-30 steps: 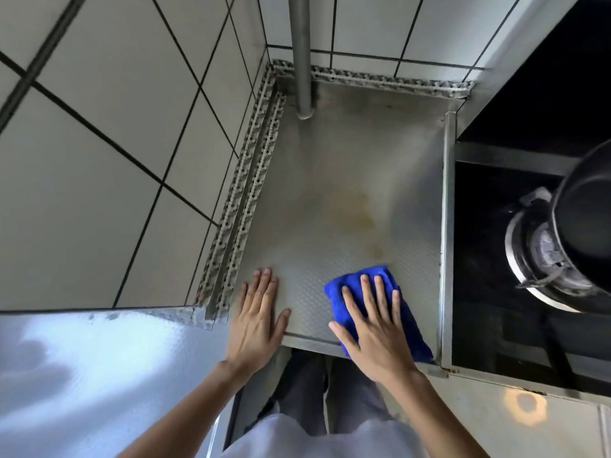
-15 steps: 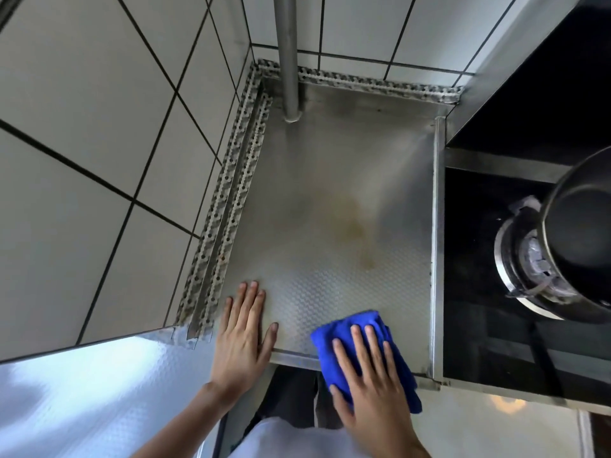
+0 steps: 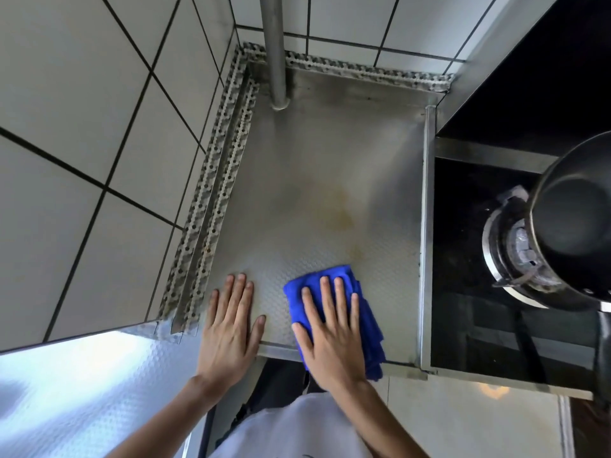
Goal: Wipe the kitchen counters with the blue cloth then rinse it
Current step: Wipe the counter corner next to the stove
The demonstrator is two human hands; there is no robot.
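Note:
A folded blue cloth (image 3: 365,312) lies near the front edge of the stainless steel counter (image 3: 317,180). My right hand (image 3: 330,328) presses flat on the cloth with straight, spread fingers and covers most of it. My left hand (image 3: 231,322) rests flat on the bare counter just left of the cloth, fingers straight. A yellowish-brown stain (image 3: 344,216) marks the counter beyond the cloth.
White tiled walls (image 3: 99,143) close the counter at the left and back, with perforated metal strips (image 3: 211,206) along the joints. A steel pipe (image 3: 274,51) rises at the back. To the right sits a black stove (image 3: 463,259) with a dark pot (image 3: 575,219) on a burner.
My right hand drew the cloth back toward the front edge, then pushed it slightly forward and left again. My left hand stays flat in the same spot.

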